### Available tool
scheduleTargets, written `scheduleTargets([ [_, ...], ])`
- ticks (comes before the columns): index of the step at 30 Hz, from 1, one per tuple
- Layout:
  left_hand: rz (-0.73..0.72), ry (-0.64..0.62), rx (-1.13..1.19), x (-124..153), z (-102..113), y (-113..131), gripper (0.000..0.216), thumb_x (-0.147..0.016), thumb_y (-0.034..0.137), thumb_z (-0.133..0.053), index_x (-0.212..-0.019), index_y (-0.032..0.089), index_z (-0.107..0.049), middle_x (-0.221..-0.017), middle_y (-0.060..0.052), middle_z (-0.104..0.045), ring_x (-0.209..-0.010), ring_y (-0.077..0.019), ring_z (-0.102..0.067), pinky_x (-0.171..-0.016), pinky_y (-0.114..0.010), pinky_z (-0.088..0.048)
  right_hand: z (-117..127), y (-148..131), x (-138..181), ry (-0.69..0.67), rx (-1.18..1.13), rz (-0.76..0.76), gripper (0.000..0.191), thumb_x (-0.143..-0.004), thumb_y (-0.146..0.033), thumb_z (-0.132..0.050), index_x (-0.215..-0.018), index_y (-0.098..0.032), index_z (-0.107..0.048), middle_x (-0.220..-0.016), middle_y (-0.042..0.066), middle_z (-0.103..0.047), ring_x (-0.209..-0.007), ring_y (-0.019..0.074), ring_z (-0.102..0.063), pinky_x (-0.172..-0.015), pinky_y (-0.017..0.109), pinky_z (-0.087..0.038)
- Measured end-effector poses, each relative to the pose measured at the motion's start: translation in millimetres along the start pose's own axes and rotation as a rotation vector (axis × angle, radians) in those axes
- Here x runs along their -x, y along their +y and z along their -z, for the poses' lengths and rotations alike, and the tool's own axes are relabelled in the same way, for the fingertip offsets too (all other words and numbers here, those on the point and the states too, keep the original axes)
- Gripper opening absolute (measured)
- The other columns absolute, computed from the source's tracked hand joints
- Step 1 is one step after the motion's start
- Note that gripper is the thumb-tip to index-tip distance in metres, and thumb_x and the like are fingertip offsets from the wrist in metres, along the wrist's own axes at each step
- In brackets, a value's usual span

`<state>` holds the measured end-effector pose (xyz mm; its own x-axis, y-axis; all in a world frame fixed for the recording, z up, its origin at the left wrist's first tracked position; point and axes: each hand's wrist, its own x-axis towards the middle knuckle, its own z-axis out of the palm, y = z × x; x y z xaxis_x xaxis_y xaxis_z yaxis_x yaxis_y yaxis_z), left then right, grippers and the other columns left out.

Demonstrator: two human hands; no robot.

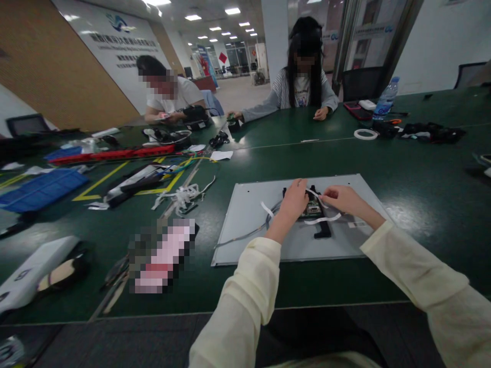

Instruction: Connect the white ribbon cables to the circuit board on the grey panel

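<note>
A grey metal panel [253, 230] lies flat on the dark green table in front of me. A small green circuit board [313, 208] with black strips sits at its middle. My left hand [293, 200] rests on the panel just left of the board, fingers curled at a white ribbon strip [315, 194]. From the right, my right hand [339, 198] pinches the other end of that strip above the board. Another white strip [324, 220] lies across a black bar below the board. A thin cable [245, 235] trails off the panel to the left.
Two other people sit across the table, hands on small parts. A pile of white strips [184, 197], black and red bars, blue trays [40, 189] and a white device [28, 273] crowd the left. A tape roll [365, 134], water bottle [385, 99] and black gear lie far right.
</note>
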<state>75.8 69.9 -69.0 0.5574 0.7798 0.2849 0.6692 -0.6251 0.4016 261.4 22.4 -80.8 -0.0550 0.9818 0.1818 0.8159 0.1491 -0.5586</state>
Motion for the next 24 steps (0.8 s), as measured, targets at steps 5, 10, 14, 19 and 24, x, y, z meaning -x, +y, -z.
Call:
scheduleTargets([
  [5, 0.015, -0.007, 0.02, -1.0, -1.0, -1.3, 0.049, -0.082, 0.007, -0.045, -0.131, 0.01, -0.044, -0.135, -0.016, -0.048, -0.129, -0.0235, -0.044, -0.109, -0.038, -0.036, -5.3, 0.6, 0.2, 0.049, -0.009, -0.008, 0.027, -0.076, -0.042, -0.062, -0.084, -0.016, -0.068, -0.088, 0.008, -0.065, -0.07, 0.0161, -0.06, -0.068, 0.029, -0.045],
  [10, 0.004, -0.005, -0.003, -1.3, 0.0, -1.1, 0.05, -0.082, 0.007, -0.044, -0.132, 0.009, -0.043, -0.134, -0.017, -0.049, -0.127, -0.0241, -0.045, -0.108, -0.038, -0.037, -14.8, -1.2, -3.4, 0.09, -0.038, -0.049, 0.026, -0.079, -0.039, -0.061, -0.086, -0.016, -0.07, -0.094, 0.01, -0.065, -0.079, 0.018, -0.062, -0.076, 0.03, -0.047],
  [14, -0.003, -0.004, -0.017, -1.3, 0.4, -0.8, 0.05, -0.082, 0.007, -0.044, -0.131, 0.009, -0.043, -0.133, -0.016, -0.05, -0.127, -0.0244, -0.046, -0.108, -0.037, -0.038, -16.3, 0.2, -7.7, 0.096, -0.045, -0.067, 0.022, -0.078, -0.038, -0.061, -0.079, -0.018, -0.07, -0.087, 0.008, -0.067, -0.088, 0.0219, -0.06, -0.079, 0.033, -0.046],
  [19, 0.017, -0.004, 0.003, -0.8, 1.3, 0.5, 0.049, -0.082, 0.007, -0.043, -0.131, 0.012, -0.043, -0.134, -0.015, -0.049, -0.127, -0.0241, -0.045, -0.108, -0.039, -0.038, -12.1, 1.6, -10.5, 0.119, -0.25, -0.107, 0.021, -0.077, -0.038, -0.06, -0.075, -0.018, -0.067, -0.081, 0.005, -0.067, -0.079, 0.0198, -0.061, -0.077, 0.032, -0.045],
  [24, 0.036, -0.008, 0.026, 0.1, 2.8, 1.6, 0.051, -0.083, 0.008, -0.044, -0.134, 0.011, -0.039, -0.137, -0.018, -0.045, -0.131, -0.0245, -0.042, -0.11, -0.039, -0.035, -5.3, -9.3, -8.0, 0.135, -0.525, -0.159, 0.023, -0.073, -0.04, -0.062, -0.077, -0.018, -0.061, -0.071, 0.002, -0.065, -0.064, 0.0142, -0.058, -0.063, 0.027, -0.044],
])
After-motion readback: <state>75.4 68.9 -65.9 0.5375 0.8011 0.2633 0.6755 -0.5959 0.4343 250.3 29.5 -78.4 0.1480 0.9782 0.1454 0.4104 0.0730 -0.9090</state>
